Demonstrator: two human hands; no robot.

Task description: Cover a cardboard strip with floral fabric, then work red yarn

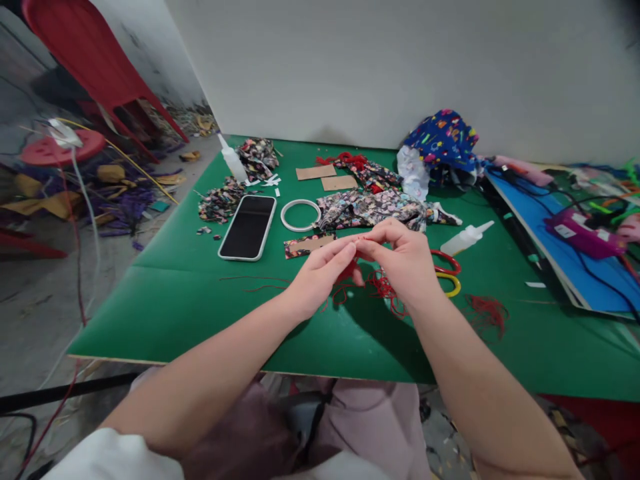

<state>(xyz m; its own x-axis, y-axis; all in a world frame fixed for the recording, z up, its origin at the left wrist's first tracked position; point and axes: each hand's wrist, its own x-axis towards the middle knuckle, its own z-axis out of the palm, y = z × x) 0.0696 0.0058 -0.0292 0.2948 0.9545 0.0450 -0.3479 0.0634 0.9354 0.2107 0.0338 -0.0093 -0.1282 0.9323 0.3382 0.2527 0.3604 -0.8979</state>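
My left hand and my right hand meet above the middle of the green table, their fingertips pinched together. Thin red cord shows between the fingers and hangs in loose tangles below them. Two thin strands trail over the table to the left of my left hand. Just behind the left hand lies a floral fabric strip with a brown card piece on it. Beside my right wrist are scissors with red and yellow handles; their blades are hidden. The exact grip at the fingertips is partly hidden.
A phone, a ring of white tape, and floral fabric lie behind my hands. Glue bottles are at the left and right. Loose red threads, a blue folder and a purple device lie right.
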